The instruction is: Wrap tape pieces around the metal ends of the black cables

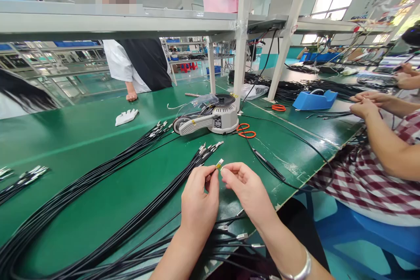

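Seeing looped black cables (98, 168) at 9 o'clock from centre; pinching, in left hand (198, 192), one metal-tipped connector (220, 163) near centre, aimed toward 1 o'clock; holding right hand (245, 184) just beside, at connector's 4 o'clock, with fingertips bunched; cannot tell whether gripping anything there; could slip or twist if pinched too loosely by the left; could snag on loose cable ends (242, 236) at 6 o'clock if lowered carelessly.
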Tool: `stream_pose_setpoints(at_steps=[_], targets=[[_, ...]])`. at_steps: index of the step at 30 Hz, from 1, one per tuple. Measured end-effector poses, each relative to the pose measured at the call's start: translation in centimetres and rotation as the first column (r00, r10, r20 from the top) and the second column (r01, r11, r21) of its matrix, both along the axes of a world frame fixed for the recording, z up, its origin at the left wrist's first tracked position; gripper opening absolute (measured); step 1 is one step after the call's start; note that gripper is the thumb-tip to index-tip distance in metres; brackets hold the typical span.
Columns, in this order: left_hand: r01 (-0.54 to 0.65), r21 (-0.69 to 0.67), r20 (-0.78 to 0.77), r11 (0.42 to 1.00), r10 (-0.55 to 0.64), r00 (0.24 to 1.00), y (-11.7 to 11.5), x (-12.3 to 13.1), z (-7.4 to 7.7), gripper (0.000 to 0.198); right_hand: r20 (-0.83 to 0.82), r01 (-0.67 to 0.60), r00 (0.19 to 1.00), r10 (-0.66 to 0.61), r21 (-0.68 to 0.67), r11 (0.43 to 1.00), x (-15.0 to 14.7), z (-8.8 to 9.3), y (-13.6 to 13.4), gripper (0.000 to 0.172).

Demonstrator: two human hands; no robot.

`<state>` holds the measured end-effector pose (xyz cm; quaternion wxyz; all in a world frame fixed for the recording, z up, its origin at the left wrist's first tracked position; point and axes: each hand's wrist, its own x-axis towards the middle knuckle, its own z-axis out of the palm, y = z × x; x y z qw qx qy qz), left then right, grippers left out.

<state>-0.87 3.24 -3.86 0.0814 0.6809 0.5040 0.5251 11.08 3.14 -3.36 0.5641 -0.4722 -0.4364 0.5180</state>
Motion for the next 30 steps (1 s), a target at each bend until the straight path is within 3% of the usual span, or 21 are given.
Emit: stream_pose_setpoints(at_steps=[9, 15, 22, 26, 30], targets=[[-0.005, -0.121, -0.001, 0.993, 0.005, 1.0, 0.0, -0.1, 0.3, 0.011, -0.004, 0.015, 1.0, -0.015, 0.045, 0.999, -0.4, -0.9, 0.2, 0.02], [0.038, -0.359, 0.14, 0.933, 0.014, 0.99, -0.2, -0.1, 1.1, 0.018, 0.0, 0.024, 1.0, -0.024, 0.055, 0.998, -0.5, -0.7, 0.2, 0.018], [0.245, -0.528, 0.433, 0.813, 0.01, 0.901, -0.1, -0.1, 2.1, 0.021, 0.008, 0.024, 1.0, -0.024, 0.077, 0.997, -0.6, -0.4, 0.3, 0.015], [0.382, -0.51, 0.567, 0.771, -0.033, 0.823, 0.0, -0.5, 1.8, 0.022, 0.002, 0.006, 1.0, -0.006, 0.086, 0.996, -0.6, 0.0, 0.4, 0.014], [0.447, -0.471, 0.631, 0.761, -0.064, 0.773, 0.1, -0.6, 1.7, 0.02, 0.021, 0.002, 1.0, -0.004, 0.102, 0.995, -0.5, 0.0, 0.4, 0.015]])
